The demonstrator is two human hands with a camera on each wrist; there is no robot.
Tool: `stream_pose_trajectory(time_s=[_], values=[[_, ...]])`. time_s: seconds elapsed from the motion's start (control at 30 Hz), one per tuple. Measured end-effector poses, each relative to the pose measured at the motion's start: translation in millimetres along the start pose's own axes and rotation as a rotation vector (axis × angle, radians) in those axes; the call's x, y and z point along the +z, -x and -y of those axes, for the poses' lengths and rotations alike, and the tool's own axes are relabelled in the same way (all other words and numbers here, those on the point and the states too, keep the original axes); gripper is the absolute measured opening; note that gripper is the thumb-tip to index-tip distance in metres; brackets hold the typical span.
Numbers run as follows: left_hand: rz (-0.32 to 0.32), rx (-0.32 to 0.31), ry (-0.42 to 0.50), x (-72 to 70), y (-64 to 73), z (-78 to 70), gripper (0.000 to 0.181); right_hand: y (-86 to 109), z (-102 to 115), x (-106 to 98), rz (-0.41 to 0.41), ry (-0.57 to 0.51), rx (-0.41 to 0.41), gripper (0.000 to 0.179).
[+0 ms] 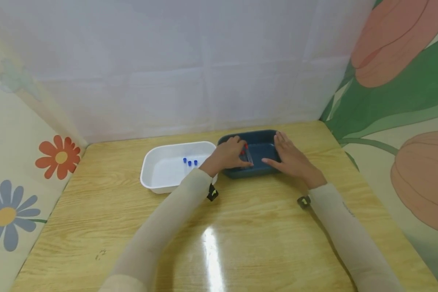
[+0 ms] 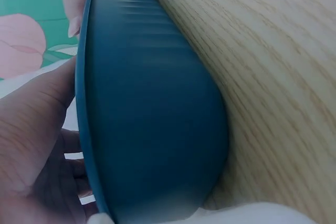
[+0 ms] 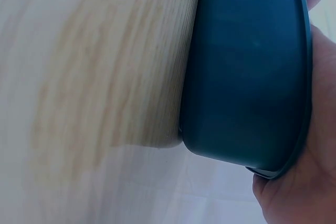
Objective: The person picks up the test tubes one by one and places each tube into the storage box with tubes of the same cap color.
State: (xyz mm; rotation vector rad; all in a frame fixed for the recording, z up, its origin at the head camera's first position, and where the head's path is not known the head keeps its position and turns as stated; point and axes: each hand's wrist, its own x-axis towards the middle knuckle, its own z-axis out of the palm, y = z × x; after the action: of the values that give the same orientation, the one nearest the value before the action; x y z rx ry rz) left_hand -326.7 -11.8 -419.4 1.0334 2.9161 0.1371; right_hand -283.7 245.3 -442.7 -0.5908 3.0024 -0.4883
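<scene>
My left hand (image 1: pixel 228 154) reaches into the left end of a dark blue tray (image 1: pixel 260 138). Its thumb and curled fingers span clear, red-ended pieces (image 1: pixel 249 156) that look like capped tubes; the palm side is hidden. At the opposite end, my right hand (image 1: pixel 293 158) rests over the tray's rim, fingers straight and thumb spread inward. In the left wrist view, the tray's outer wall (image 2: pixel 152 93) blocks sight of what the left fingers hold. The right wrist view has the right hand (image 3: pixel 304 187) against the tray's rim.
Left of the dark tray stands a white tray (image 1: pixel 160 164) with several small blue pieces (image 1: pixel 190 163) inside, partly behind the left forearm. Both trays sit on a wood-grain table (image 1: pixel 263 227). A white cloth (image 1: pixel 160 97) hangs behind, and flower-painted walls flank the table.
</scene>
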Motion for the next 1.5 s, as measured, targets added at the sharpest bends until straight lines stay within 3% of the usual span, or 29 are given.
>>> stream_pose_trajectory(time_s=[0.2, 0.53, 1.13, 1.5], values=[[0.03, 0.004, -0.052, 2.8, -5.0, -3.4, 0.08, 1.1, -0.6, -1.4, 0.002, -0.006, -0.001, 0.105], [0.08, -0.061, -0.094, 10.8, -8.2, -8.5, 0.084, 3.2, -0.2, -0.8, -0.009, -0.003, -0.008, 0.105], [0.125, -0.092, -0.062, 16.6, -7.9, -5.4, 0.088, 1.0, 2.5, -0.8, 0.0, -0.011, -0.011, 0.105], [0.125, -0.088, -0.058, 14.1, -5.0, -4.9, 0.071, -0.6, 3.9, 0.2, -0.001, -0.007, -0.018, 0.105]])
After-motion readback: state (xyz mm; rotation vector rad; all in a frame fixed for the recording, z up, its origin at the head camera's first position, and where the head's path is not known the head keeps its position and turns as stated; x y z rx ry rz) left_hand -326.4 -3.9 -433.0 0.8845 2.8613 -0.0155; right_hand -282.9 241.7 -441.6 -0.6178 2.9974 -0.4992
